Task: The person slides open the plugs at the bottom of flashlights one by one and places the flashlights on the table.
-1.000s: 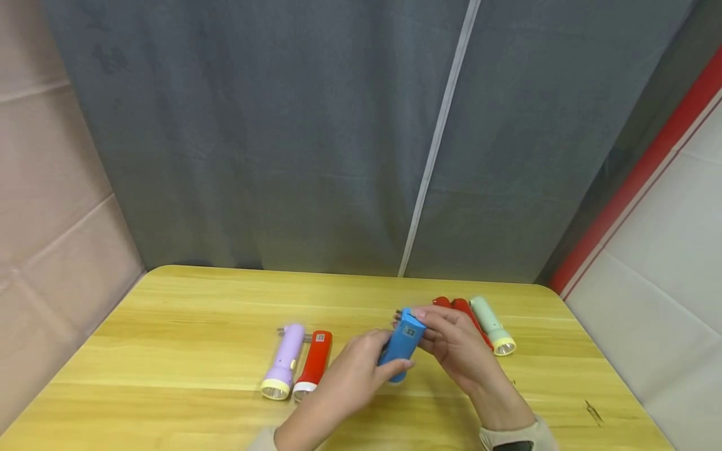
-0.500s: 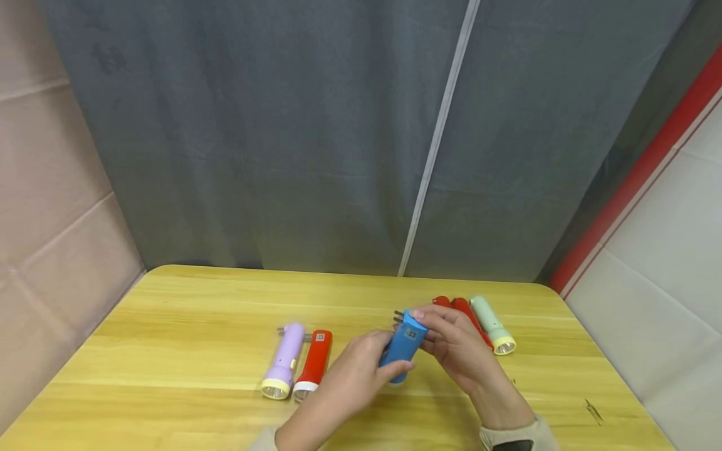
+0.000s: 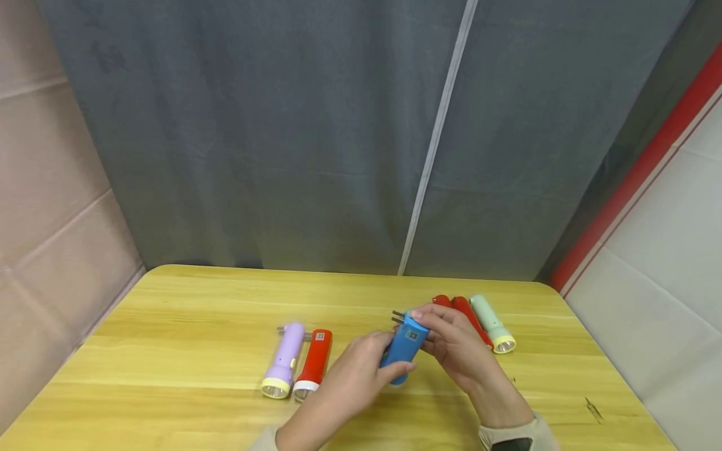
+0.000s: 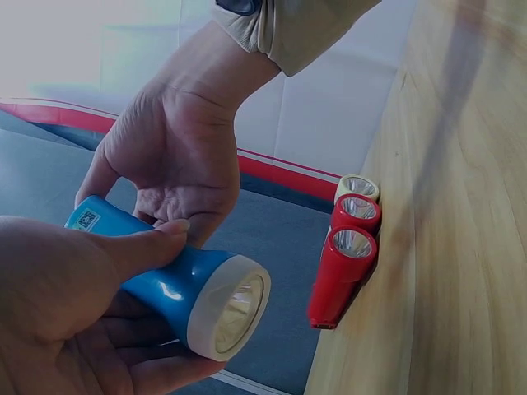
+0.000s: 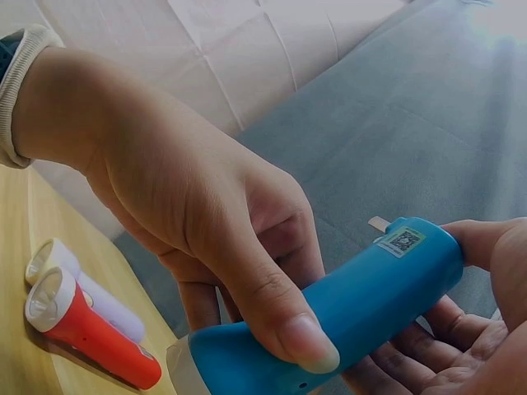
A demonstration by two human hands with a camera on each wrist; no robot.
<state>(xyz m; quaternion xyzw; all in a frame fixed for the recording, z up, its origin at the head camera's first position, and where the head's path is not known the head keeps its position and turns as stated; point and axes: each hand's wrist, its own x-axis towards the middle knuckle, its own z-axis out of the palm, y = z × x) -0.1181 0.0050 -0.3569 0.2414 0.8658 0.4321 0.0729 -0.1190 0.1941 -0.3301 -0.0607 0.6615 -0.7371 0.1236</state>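
A blue flashlight (image 3: 407,344) with a white-rimmed head (image 4: 232,309) is held above the table between both hands. My left hand (image 3: 356,377) grips its body, thumb along one side and fingers under it. At the tail end, my right hand (image 3: 455,346) pinches the flashlight with its thumb and fingers. Two metal plug prongs (image 3: 398,317) stick out from the side near that end, and one prong (image 5: 380,224) shows in the right wrist view. A square code sticker (image 5: 403,242) is on the tail. Part of the body is hidden behind the left fingers.
Left of the hands, a purple flashlight (image 3: 288,352) and a red flashlight (image 3: 317,358) lie side by side on the wooden table (image 3: 192,351). Behind the right hand lie two more red flashlights (image 4: 344,255) and a pale green flashlight (image 3: 489,321). A grey curtain (image 3: 271,156) hangs behind.
The plug prongs stand out farther from the blue flashlight's tail than a second ago. The flashlight has turned very slightly; both hands keep nearly the same place.
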